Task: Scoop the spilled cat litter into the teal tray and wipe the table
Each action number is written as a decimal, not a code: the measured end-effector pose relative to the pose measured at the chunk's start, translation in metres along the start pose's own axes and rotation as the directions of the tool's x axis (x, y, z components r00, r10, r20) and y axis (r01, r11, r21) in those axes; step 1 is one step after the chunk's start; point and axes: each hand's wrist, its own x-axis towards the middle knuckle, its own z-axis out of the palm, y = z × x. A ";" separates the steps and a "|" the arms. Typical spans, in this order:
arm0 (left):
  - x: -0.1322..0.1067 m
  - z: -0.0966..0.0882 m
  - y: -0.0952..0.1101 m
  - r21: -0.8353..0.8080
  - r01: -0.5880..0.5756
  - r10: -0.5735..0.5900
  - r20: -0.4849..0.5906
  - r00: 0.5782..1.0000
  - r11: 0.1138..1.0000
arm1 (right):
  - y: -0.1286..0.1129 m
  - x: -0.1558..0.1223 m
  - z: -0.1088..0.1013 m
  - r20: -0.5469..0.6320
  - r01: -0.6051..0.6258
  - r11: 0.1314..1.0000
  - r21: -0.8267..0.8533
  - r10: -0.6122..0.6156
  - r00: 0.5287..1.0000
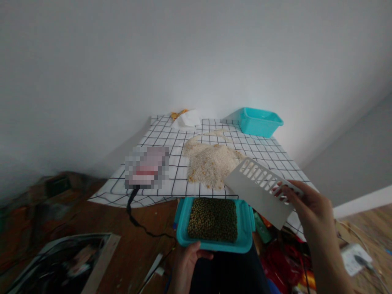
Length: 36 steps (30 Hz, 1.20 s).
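My left hand (190, 263) grips the near edge of a turquoise plastic tub (245, 224), thumb over the rim. Small round green-brown beans (212, 220), apparently mung beans, lie in the tub, which is above my lap at the table's front edge. In my right hand (309, 204) is a thin light-grey slotted plastic panel (260, 188), tilted, with its slots along the upper edge. My fingers pass around the panel's right end. Beyond the panel's left corner, a heap of pale rice-like grains (211, 163) with yellowish bits lies on the checked tablecloth (171, 163).
An upright turquoise basin (260, 122) stands at the table's back right. White crumpled material (186, 119) lies at the back left, by the wall. A pixelated item (147, 167) with a black cord is on the left. A power strip (355, 259) lies on the floor at right.
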 end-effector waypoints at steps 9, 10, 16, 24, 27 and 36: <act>-0.003 0.002 0.002 -0.001 -0.004 0.004 0.021 1.000 1.000 | 0.002 -0.003 -0.006 0.064 0.009 0.997 0.079 -0.014 0.998; -0.002 0.002 0.001 -0.006 -0.001 0.001 0.020 1.000 1.000 | 0.002 -0.003 -0.007 0.067 0.012 0.998 0.062 -0.016 0.998; -0.001 0.001 0.001 0.000 -0.010 0.010 0.028 1.000 1.000 | 0.003 -0.004 -0.009 0.082 0.036 0.999 0.037 -0.038 0.996; 0.002 -0.002 -0.002 -0.015 -0.008 0.008 0.011 1.000 1.000 | 0.010 -0.003 -0.009 0.079 0.049 0.998 0.050 -0.053 0.995; 0.006 -0.005 -0.006 -0.019 -0.008 0.009 0.020 1.000 1.000 | 0.008 -0.004 -0.009 0.090 0.028 0.998 0.051 -0.033 0.995; 0.002 -0.001 -0.003 0.001 0.014 -0.014 0.034 0.999 1.000 | 0.005 -0.007 -0.012 0.123 -0.026 0.998 0.049 0.020 0.992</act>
